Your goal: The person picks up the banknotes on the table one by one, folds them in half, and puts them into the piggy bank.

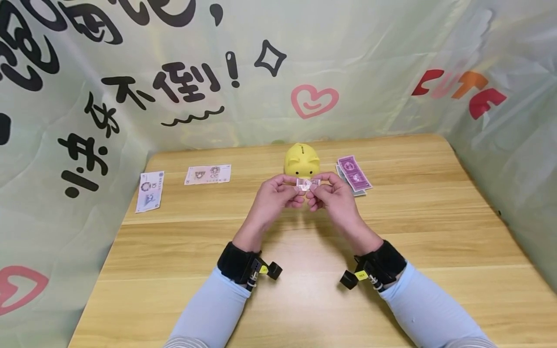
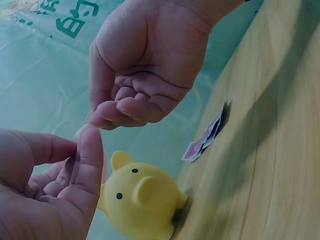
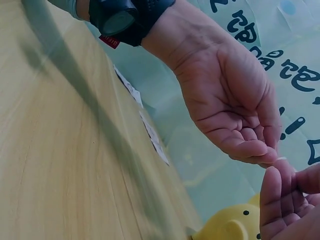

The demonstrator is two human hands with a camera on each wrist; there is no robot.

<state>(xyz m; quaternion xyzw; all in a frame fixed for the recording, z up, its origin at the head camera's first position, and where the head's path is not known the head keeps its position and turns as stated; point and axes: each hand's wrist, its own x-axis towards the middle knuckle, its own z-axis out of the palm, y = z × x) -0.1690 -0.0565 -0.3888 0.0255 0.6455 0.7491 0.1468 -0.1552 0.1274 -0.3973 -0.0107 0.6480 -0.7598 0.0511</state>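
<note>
Between both hands a small folded banknote [image 1: 307,184], pinkish and white, is held up just in front of the yellow piggy bank [image 1: 302,159]. My left hand [image 1: 278,194] pinches its left end between thumb and fingers. At the other end my right hand [image 1: 331,194] grips it the same way, the two thumbs almost meeting. In the left wrist view the piggy bank [image 2: 142,197] faces the hands with its snout and two dark eyes; a coin slot shows on its top in the head view. Mostly the fingers hide the note in both wrist views.
Right of the piggy bank lies a purple banknote [image 1: 354,173] over greyish notes. Farther left on the wooden table [image 1: 304,299] are a pinkish banknote [image 1: 208,174] and a bluish-purple one [image 1: 150,192] near the left edge. A printed cloth [image 1: 261,116] hangs behind and along the sides.
</note>
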